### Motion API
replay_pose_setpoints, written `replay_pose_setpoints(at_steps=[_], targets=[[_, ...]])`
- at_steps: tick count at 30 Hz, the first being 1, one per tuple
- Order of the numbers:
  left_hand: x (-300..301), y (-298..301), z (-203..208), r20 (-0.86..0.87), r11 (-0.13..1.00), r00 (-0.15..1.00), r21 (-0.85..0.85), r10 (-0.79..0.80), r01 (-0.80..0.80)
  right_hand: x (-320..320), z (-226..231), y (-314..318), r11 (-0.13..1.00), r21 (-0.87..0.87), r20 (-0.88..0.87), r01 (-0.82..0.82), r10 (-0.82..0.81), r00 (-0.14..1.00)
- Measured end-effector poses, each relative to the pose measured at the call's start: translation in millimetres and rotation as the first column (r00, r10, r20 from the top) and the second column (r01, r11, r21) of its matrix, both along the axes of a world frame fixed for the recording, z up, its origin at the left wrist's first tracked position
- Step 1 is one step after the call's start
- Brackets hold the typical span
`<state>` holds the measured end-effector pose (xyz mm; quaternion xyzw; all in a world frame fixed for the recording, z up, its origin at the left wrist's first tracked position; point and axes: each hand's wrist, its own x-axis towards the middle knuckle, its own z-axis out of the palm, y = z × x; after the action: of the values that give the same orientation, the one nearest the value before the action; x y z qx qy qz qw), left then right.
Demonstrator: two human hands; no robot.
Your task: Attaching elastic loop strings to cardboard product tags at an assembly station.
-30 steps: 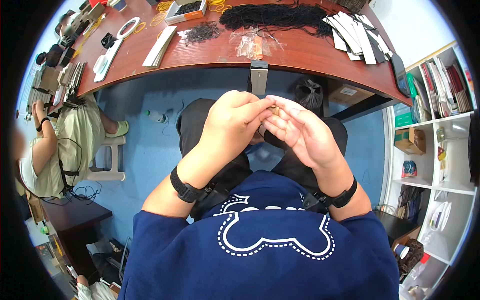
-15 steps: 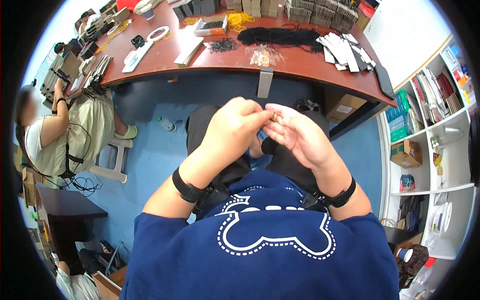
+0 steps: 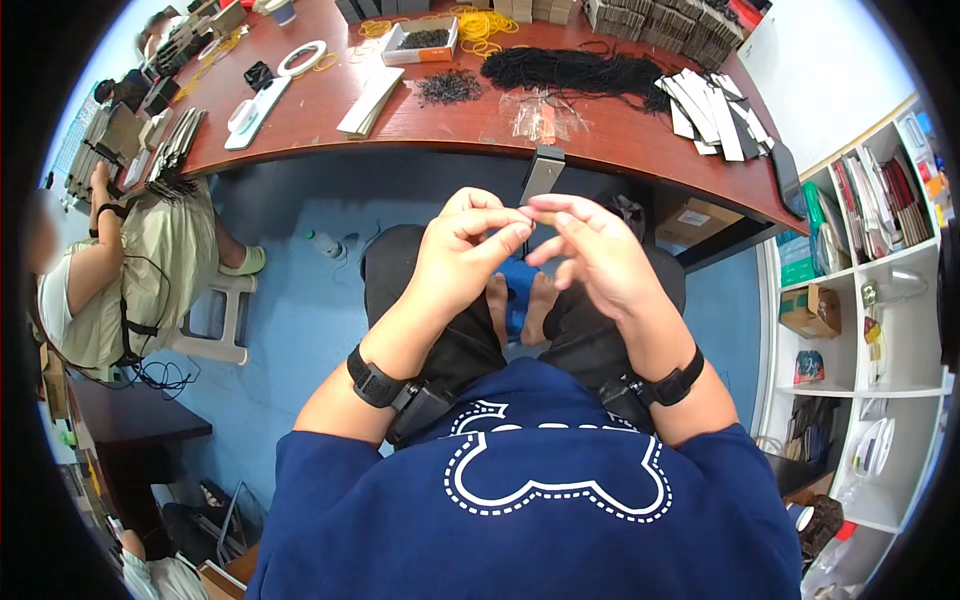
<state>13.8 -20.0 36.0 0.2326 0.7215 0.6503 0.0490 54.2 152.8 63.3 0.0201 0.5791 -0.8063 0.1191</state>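
My left hand (image 3: 472, 250) is closed in a pinch, thumb against forefinger, in front of my lap. My right hand (image 3: 598, 252) meets it at the fingertips. Its thumb and forefinger come together there, while its other fingers are curved and spread apart. Whatever sits between the fingertips is too small to make out. Just beyond my hands, a narrow grey box-like piece (image 3: 543, 172) with a dark end stands tilted at the front edge of the red-brown table (image 3: 440, 130). Behind it lies crumpled clear plastic (image 3: 540, 115).
On the table lie a bundle of black cords (image 3: 570, 75), white strips (image 3: 715, 115), a box of small dark pieces (image 3: 420, 42) and yellow bands (image 3: 487, 30). A co-worker (image 3: 90, 250) sits at the left. White shelves (image 3: 850, 270) stand at the right; a bottle (image 3: 322, 243) is on the floor.
The right hand's fingers have turned and closed in to the left fingertips. My left thumb now shows more. The grey piece at the table edge leans more, and the view has shifted slightly.
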Motion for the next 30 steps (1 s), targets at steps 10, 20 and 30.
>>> replay_pose_setpoints(at_steps=[10,20,30], targets=[[-26.4,-0.9,-13.8,0.248,0.971,0.967,0.208,0.060,-0.114,-44.6,-34.8,-16.0,0.979,-0.181,0.092,-0.089,0.107,0.990],[-28.6,-20.4,-6.2,0.072,0.997,0.996,-0.059,0.048,-0.044,-49.1,-44.6,-17.2,0.969,-0.211,0.160,-0.132,0.167,0.973],[-32.3,16.2,0.1,-0.201,0.930,0.979,-0.357,0.020,-0.092,-26.9,-34.4,4.1,0.999,0.053,0.040,0.006,-0.008,0.999]])
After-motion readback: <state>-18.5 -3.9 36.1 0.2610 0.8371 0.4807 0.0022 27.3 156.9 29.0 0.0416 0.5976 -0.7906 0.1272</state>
